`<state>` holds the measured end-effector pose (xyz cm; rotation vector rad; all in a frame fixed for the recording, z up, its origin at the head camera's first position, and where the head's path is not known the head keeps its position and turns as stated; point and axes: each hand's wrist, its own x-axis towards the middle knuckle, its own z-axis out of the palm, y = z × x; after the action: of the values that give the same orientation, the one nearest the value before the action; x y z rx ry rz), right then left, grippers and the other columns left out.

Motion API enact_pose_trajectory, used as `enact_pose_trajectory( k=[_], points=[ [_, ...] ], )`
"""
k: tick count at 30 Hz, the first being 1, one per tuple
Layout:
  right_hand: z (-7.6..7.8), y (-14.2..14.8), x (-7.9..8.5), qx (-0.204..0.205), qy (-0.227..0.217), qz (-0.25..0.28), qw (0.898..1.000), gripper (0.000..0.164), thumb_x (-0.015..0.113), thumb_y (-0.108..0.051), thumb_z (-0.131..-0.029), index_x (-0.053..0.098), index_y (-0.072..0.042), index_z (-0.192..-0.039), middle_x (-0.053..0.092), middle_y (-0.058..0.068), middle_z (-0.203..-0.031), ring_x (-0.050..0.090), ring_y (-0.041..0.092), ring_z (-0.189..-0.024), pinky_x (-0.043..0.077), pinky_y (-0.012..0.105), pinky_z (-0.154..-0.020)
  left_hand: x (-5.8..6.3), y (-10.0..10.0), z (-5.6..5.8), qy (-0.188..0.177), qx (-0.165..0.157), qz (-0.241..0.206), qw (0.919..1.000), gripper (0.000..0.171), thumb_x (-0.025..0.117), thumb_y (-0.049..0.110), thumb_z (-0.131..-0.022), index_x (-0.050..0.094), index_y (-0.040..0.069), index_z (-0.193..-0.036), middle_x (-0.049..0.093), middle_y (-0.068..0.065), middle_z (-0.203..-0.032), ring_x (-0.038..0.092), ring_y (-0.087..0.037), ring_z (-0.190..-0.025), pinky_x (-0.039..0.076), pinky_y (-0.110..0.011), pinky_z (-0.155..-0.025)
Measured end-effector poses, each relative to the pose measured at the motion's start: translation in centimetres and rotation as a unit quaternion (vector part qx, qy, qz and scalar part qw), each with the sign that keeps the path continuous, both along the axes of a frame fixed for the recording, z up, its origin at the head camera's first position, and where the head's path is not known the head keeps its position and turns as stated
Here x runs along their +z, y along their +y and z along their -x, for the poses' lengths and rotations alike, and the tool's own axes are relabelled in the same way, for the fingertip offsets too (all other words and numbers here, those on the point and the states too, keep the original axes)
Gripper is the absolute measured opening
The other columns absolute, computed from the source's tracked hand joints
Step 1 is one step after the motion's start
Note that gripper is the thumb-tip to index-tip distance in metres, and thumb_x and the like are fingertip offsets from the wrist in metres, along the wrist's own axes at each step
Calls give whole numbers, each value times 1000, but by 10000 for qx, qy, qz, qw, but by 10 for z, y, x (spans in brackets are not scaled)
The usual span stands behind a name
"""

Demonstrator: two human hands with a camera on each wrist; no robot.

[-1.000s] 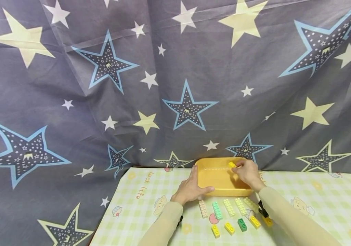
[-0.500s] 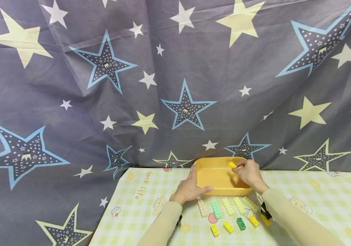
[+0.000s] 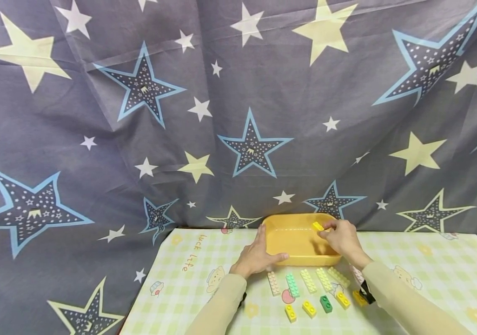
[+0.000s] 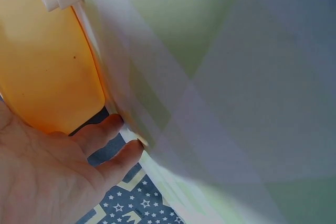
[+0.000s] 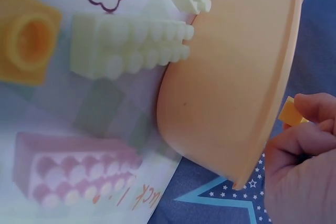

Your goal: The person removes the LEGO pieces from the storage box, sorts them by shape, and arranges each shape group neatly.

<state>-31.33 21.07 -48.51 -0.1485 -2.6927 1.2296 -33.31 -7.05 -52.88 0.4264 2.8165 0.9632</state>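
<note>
My left hand [image 3: 255, 257] lies against the left side of a yellow-orange plastic bin [image 3: 305, 261], thumb stretched along its front rim. In the left wrist view, its fingers [image 4: 122, 161] reach out loosely beside the bin wall [image 4: 52, 66]. Thumb and fingertips of my right hand [image 3: 344, 238] pinch a small yellow toy brick [image 3: 317, 226] over the bin's right part. From the right wrist, that yellow brick [image 5: 289, 112] peeks out between thumb and finger, past the bin's rim. Part of the brick is hidden by the fingers.
Long studded bricks line up before the bin: pale pink [image 3: 274, 284], mint [image 3: 293, 284], several pale yellow [image 3: 308, 281] and pink [image 3: 357, 274]. Nearer is a row of short bricks, yellow [image 3: 290, 312] and dark green [image 3: 326, 304]. A star-printed curtain [image 3: 180, 139] hangs behind the table.
My right hand has shifted slightly right with the yellow brick, and the brick has turned a little. The right forearm has moved right, uncovering the pink brick. My left hand stays at the bin.
</note>
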Motion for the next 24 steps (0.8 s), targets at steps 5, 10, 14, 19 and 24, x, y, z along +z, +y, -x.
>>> enact_pose_trajectory(
  k=[5,10,14,19,24],
  points=[
    [-7,3,3,-32,-42,121,9999,29,80,-15,-95,79,7,-113,78,27,-117,64,23,-84,46,24,-62,2,-1,0,-20,-42,-4,10000,131,77,75,-88,4,13,-178,10,-9,-187,48,-54,-154,44,-64,-125],
    [-15,6,6,-63,-102,216,9997,27,79,-14,-96,78,7,-114,77,26,-114,62,21,-81,45,24,-58,4,-1,0,-20,-58,-33,10000,130,76,74,-89,4,14,-178,9,-9,-187,47,-53,-154,43,-64,-126],
    [-22,10,6,-72,-192,284,9994,28,78,-15,-97,78,6,-115,77,24,-112,61,20,-81,46,25,-60,3,-1,0,-22,-41,-21,10000,131,77,74,-89,3,13,-178,9,-10,-187,48,-53,-154,43,-64,-125],
    [-32,14,6,-108,-242,283,9992,31,78,-17,-96,78,7,-116,77,23,-110,60,21,-81,47,26,-63,0,0,1,-18,-39,-28,10000,132,78,74,-88,3,13,-177,9,-10,-187,48,-52,-155,43,-62,-126],
    [-41,18,7,-178,-319,326,9988,32,78,-16,-97,77,8,-117,76,23,-111,63,22,-85,50,26,-66,-2,-1,1,-26,-36,23,10000,132,76,76,-88,3,13,-178,9,-9,-187,46,-49,-156,43,-62,-127]
  ],
)
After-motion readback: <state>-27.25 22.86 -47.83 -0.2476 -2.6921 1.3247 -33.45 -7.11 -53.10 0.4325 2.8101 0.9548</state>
